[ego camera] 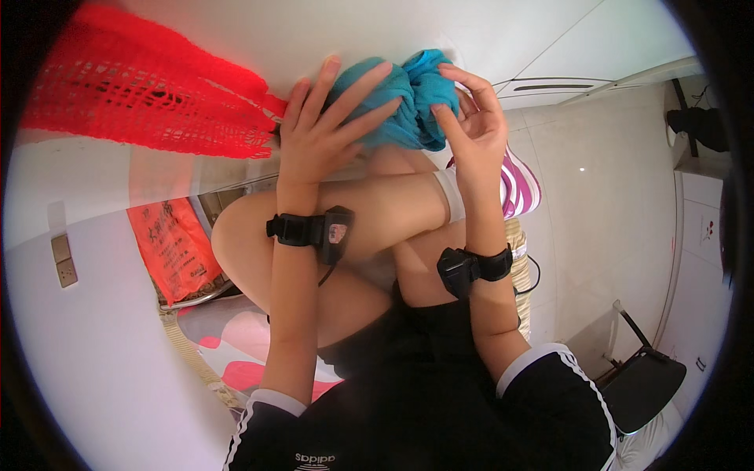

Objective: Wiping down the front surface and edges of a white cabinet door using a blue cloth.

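Note:
A bunched turquoise cloth [377, 97], gathered into a twisted knot on its right side, lies against a white surface above my crossed legs. Over its left part my left hand [324, 126] is spread, fingertips resting on the fabric. My right hand [474, 115] is at the knotted end, with the thumb on the cloth and the fingers curved around its right edge. What the cloth covers is hidden. A red open-weave knitted fabric [159, 88] reaches from the upper left to beside my left hand. Both wrists wear black strapped devices.
White cabinet fronts [565, 41] stand at the top. An orange printed bag [174, 247] lies left of my knee, near a patterned cushion [235, 335]. A black-seated chair [642, 388] is on the tiled floor [607, 206] at the right. A wall socket [65, 259] is far left.

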`<state>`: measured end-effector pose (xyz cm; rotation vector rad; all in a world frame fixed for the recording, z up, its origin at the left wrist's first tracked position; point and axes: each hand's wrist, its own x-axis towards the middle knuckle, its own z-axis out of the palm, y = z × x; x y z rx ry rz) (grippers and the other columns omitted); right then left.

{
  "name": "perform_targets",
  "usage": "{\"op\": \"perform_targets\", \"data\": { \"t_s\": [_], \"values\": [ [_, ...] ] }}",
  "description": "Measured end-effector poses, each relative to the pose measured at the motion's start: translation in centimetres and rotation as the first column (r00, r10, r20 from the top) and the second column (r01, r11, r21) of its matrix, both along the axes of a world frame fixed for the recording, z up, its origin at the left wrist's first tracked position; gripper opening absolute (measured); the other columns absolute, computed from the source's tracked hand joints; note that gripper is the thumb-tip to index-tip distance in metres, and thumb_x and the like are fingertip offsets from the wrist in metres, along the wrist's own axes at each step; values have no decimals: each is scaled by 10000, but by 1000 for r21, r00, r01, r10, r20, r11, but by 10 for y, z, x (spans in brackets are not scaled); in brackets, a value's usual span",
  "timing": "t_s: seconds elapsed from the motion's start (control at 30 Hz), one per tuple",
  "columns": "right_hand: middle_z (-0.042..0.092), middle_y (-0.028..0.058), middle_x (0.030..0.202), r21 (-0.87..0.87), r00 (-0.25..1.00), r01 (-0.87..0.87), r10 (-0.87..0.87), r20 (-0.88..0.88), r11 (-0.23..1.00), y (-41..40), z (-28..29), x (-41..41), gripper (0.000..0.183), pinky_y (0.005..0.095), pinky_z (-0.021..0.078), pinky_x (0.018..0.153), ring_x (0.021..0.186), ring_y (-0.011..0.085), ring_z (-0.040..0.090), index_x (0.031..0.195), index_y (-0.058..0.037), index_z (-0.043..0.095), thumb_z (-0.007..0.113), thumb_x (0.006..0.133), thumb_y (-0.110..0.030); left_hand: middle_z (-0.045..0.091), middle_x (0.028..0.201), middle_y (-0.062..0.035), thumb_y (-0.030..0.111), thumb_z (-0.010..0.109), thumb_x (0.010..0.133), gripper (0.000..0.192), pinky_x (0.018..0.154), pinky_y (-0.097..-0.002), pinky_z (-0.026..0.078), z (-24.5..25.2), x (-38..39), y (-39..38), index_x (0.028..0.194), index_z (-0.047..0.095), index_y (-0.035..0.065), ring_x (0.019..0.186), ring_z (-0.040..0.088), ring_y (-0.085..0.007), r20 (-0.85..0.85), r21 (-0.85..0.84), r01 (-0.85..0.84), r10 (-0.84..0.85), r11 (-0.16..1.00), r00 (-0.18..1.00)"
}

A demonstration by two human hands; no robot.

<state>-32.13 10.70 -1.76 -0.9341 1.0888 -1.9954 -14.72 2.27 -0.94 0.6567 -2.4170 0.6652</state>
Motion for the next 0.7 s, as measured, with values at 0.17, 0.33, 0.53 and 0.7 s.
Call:
{"op": "perform_targets", "data": {
  "t_s": [0.17, 0.33, 0.53, 0.7],
  "values": [
    [534, 116, 1171, 71, 981, 42, -55, 184, 997, -1, -4, -2, 415, 308, 428, 937, 1105, 201, 517, 1127, 34, 515, 566, 734, 157, 479, 1351, 143, 249, 644, 643, 526, 1101, -421, 174, 2, 0, 0, 1126, 598, 451, 1322, 348, -260, 10, 7, -6, 6, 1000, 1000],
    [535, 111, 1167, 144, 946, 111, -149, 286, 983, 0, -21, -14, 388, 287, 410, 929, 1092, 177, 507, 1177, 23, 497, 565, 798, 73, 481, 1348, 144, 231, 644, 619, 552, 1103, -420, 170, 0, 0, 0, 1124, 598, 450, 1319, 353, -261, -6, 29, 2, -2, 1000, 1000],
    [539, 105, 1155, 186, 902, 60, -133, 411, 981, 2, -25, -21, 376, 283, 421, 908, 1062, 163, 523, 1217, 21, 484, 536, 844, 39, 483, 1345, 144, 236, 646, 628, 543, 1089, -426, 196, 1, 0, 0, 1126, 597, 448, 1310, 364, -263, 14, 17, 5, -5, 1000, 1000],
    [529, 103, 1168, 128, 963, 64, -95, 254, 990, 1, -10, -5, 401, 293, 411, 931, 1087, 172, 513, 1170, 24, 497, 554, 780, 101, 470, 1356, 159, 166, 626, 567, 572, 988, -347, 328, 3, -4, 1, 1085, 604, 407, 1284, 404, -195, -87, 10, 42, -41, 999, 995]
  ]
}}
